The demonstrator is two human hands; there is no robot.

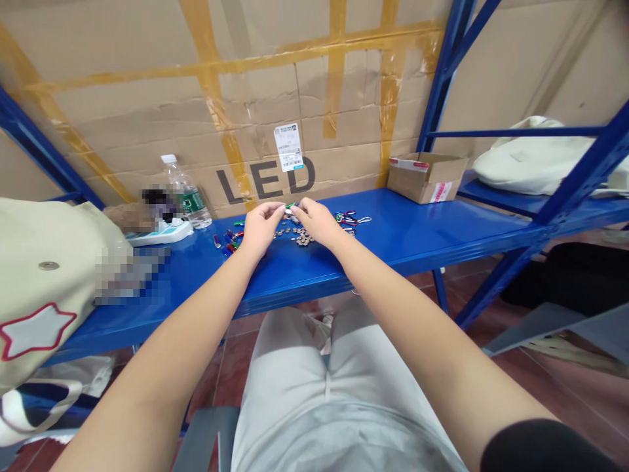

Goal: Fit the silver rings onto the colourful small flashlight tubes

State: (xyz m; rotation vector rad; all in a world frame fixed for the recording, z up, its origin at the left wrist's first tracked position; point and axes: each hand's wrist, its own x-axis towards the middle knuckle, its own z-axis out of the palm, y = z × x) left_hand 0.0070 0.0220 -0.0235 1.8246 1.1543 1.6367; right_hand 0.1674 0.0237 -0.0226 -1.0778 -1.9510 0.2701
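Observation:
My left hand (263,226) and my right hand (315,221) meet over the blue shelf, both closed in a pinch. Between their fingertips shows a small green-and-silver piece (290,208), mostly covered by the fingers. Just below my right hand lies a pile of small round metal discs (304,238), like button cells, with more scattered to the left. Short coloured tubes (230,244) in blue, red and green lie left of my left hand. Several carabiner clips (350,218) with coloured bodies rest beyond my right wrist.
The blue shelf (393,229) runs across, backed by a large taped cardboard sheet (255,131). A water bottle (187,193) and a white device (164,234) stand left, near a cream bag (49,236). A small cardboard box (425,177) and another pale bag (525,157) are right.

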